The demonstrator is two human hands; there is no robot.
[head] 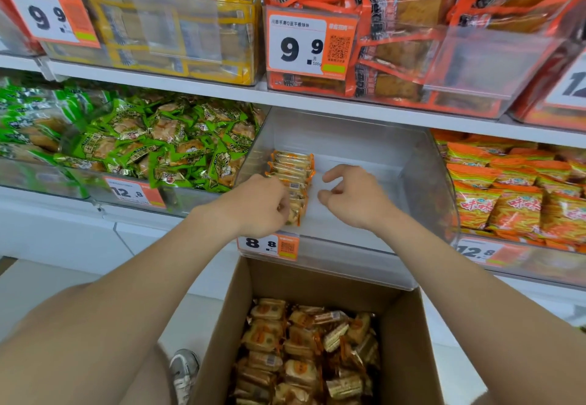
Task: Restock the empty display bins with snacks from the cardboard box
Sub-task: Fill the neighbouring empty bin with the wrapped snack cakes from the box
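Nearest us, the box (402,325) stands open below the shelf, with snacks (304,357) heaped inside. Above it, past the 8.8 tag (269,246), we have both hands in the clear bin (364,138). Our left hand (260,204) curls its fingers on the near end of a row (291,166) of packets along the bin's left wall. Our right hand (352,195) hovers just beside the row, fingers loosely bent, holding nothing. Green packs (177,144) fill the bin to the left, orange packs (513,192) the one to the right.

White shop shelving (317,100), two tiers; orange price tags (312,44); pale floor (38,287); even, bright light.
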